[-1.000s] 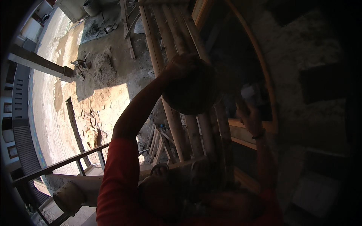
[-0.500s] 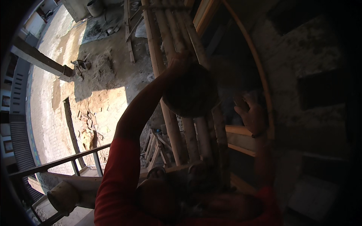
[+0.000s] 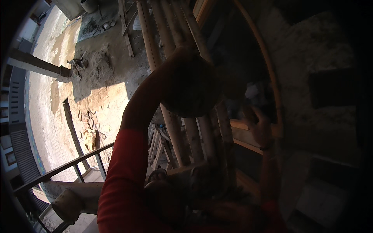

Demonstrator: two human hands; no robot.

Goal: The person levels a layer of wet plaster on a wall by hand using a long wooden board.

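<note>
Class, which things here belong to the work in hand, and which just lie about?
Apparently in use:
round dark vessel, left hand at its rim
wooden poles below

Apparently lying about:
broken rubble
sandy heap
bucket

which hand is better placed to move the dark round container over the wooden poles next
Left, likely: the left hand is on the dark round container, whereas the right hand appears apart from it.
</note>
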